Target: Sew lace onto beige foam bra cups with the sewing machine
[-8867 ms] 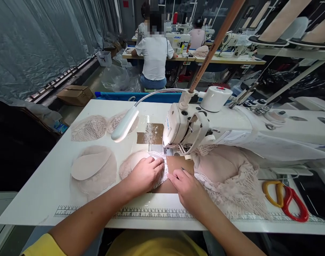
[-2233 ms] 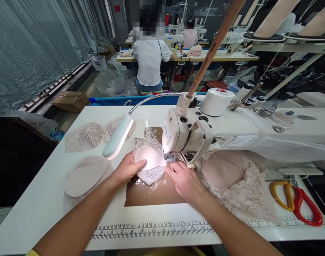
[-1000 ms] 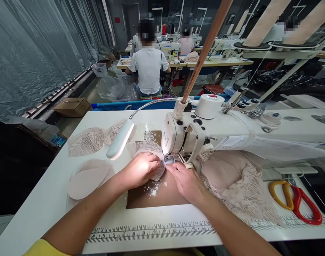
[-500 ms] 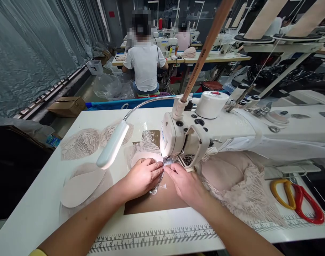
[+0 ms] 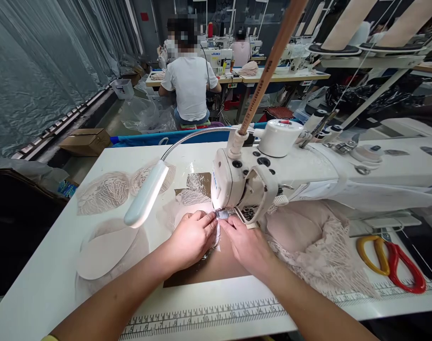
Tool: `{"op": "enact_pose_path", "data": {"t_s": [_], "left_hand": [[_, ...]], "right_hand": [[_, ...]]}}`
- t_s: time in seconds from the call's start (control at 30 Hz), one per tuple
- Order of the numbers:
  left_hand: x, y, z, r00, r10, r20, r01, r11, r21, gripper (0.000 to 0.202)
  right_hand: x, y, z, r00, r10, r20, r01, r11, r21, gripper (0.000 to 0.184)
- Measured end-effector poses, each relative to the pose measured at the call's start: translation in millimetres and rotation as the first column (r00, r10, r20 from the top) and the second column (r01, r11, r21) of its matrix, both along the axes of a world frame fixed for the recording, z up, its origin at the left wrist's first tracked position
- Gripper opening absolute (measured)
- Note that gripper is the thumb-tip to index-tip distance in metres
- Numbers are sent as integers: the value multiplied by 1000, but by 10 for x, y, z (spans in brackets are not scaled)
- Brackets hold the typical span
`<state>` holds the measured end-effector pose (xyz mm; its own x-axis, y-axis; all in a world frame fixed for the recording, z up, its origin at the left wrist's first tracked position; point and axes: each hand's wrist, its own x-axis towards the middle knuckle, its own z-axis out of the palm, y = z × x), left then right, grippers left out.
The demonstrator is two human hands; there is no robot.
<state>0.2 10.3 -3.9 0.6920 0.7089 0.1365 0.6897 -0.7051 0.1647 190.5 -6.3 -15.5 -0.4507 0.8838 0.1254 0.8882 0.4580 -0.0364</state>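
Under the head of a white sewing machine (image 5: 223, 182) lies a pale bra cup with lace (image 5: 192, 198), its edge at the presser foot (image 5: 223, 213). My left hand (image 5: 192, 239) presses on the cup just left of the foot, fingers together and closed on its edge. Right of the foot, my right hand (image 5: 249, 244) pinches the same edge, its thumb and finger close to the metal; the tips are partly hidden. A brown sheet (image 5: 216, 271) lies beneath both hands, and a crumpled shiny strip shows below my left fingers.
Lace pieces (image 5: 104, 193) and a smooth cup piece (image 5: 105, 253) lie at left, under a gooseneck lamp (image 5: 146, 194). Right of the machine are a sewn lace garment (image 5: 322, 241) and scissors (image 5: 402, 265). A ruler strip (image 5: 201, 317) runs along the front edge. Ahead, a person (image 5: 190, 87) sits sewing.
The lace around the cup has shifted and spread slightly at its left, and more pale fabric shows beside my left fingers. Both hands stay by the presser foot. The view has shifted slightly.
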Motion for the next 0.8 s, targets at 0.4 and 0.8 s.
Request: {"op": "enact_pose_path", "data": {"t_s": [0.4, 0.8], "left_hand": [[-141, 19, 36, 986, -103, 131, 107, 994, -26, 30], [-166, 12, 14, 967, -188, 169, 193, 981, -15, 25]], "right_hand": [[95, -20, -35, 980, 90, -176, -82, 995, 53, 35], [75, -67, -24, 921, 291, -260, -265, 955, 133, 28]]}}
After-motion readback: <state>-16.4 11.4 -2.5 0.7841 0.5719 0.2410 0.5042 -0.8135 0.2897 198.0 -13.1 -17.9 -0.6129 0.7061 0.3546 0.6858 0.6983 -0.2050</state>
